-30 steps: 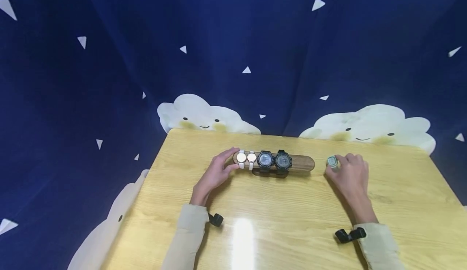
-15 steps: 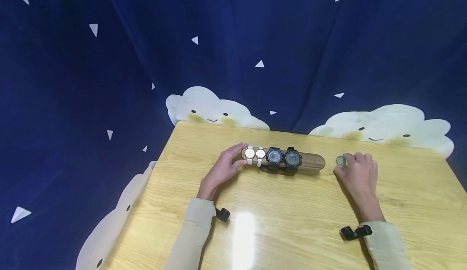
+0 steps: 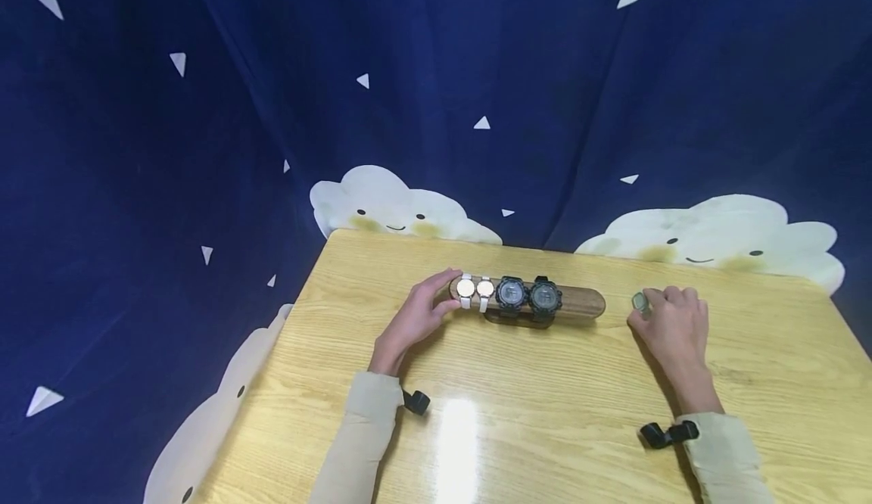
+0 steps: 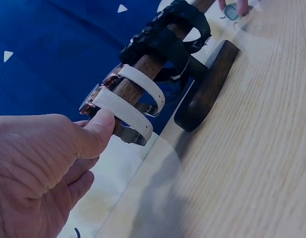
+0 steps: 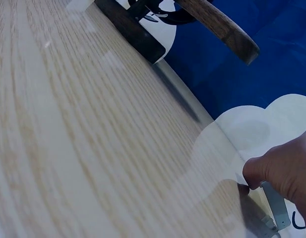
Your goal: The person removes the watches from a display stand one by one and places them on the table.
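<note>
My left hand (image 3: 414, 318) holds the left end of a wooden watch stand (image 3: 580, 302). In the left wrist view its thumb touches the white strap (image 4: 124, 110) of the outermost watch. Beside that sits a smaller white-strapped watch (image 3: 485, 289), then two bulky black watches (image 3: 512, 293) (image 3: 544, 297), all looped round the bar. Right of the stand, my right hand (image 3: 674, 330) pinches a pale green watch (image 3: 639, 302) between thumb and fingers, low over the table. In the right wrist view its grey-green band (image 5: 275, 206) hangs below the hand, partly hidden by it.
The light wooden table (image 3: 545, 398) lies under both hands. Behind it hangs a dark blue curtain (image 3: 422, 50) with white triangles and clouds. The stand's bar is raised on a dark foot (image 4: 205, 94). Bare bar shows right of the black watches.
The head view has shifted, so the table and stand appear farther right. The pale green watch has turned slightly in my right hand. My left hand stays at the stand's end.
</note>
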{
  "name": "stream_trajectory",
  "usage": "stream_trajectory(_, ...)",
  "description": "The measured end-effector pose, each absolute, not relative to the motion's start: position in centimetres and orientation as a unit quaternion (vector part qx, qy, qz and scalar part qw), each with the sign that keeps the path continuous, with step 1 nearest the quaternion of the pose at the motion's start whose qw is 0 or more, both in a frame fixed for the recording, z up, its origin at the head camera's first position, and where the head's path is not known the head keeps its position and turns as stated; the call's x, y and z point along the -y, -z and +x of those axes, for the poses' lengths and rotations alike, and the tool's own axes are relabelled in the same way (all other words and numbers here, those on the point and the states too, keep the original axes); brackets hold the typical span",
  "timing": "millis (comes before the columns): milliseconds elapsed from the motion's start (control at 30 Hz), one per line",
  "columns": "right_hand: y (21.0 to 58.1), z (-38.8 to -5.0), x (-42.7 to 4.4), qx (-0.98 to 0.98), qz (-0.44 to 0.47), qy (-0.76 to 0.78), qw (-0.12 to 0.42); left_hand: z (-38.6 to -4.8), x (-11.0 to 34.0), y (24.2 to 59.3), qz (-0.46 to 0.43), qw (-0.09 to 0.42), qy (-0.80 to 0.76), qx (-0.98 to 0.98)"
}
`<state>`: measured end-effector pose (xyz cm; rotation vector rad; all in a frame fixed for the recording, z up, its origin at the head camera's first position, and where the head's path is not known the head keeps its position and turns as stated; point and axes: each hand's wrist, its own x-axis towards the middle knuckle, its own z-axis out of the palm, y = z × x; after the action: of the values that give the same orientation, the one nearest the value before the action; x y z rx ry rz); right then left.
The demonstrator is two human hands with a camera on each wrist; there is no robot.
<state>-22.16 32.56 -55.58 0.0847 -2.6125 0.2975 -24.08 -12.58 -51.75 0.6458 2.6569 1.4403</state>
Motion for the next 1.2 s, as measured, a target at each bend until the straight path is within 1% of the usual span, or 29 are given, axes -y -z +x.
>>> stream_trajectory(233,55.5,-22.0,-32.8,0.968,0.025,-0.108,0.225,-23.9,12.6,51.9,0.203,0.029,-0.462,-0.863)
stream_trajectory(533,55.0,-22.2,-33.0,0.972,0.029,-0.11,0.204,-24.1,12.6,51.8,0.209,0.02,-0.459,-0.863)
stream_trajectory(633,55.0,-22.1,-33.1,0.972,0.028,-0.113,0.205,-24.1,12.5,51.8,0.211,0.02,-0.459,-0.863)
stream_trajectory(733,55.0,-21.9,-33.0,0.967,0.031,-0.126,0.219,-24.0,12.5,51.7,0.212,0.019,-0.462,-0.861)
stream_trajectory(867,55.0,-21.6,-32.3,0.949,0.039,-0.171,0.263,-24.0,12.5,51.6,0.213,0.02,-0.463,-0.86)
stream_trajectory(1033,55.0,-21.4,-31.2,0.912,0.089,-0.231,0.329,-24.0,12.5,51.6,0.209,0.028,-0.463,-0.861)
stream_trajectory(1200,54.9,-21.3,-30.3,0.887,0.125,-0.265,0.358,-24.0,12.5,51.5,0.204,0.031,-0.463,-0.862)
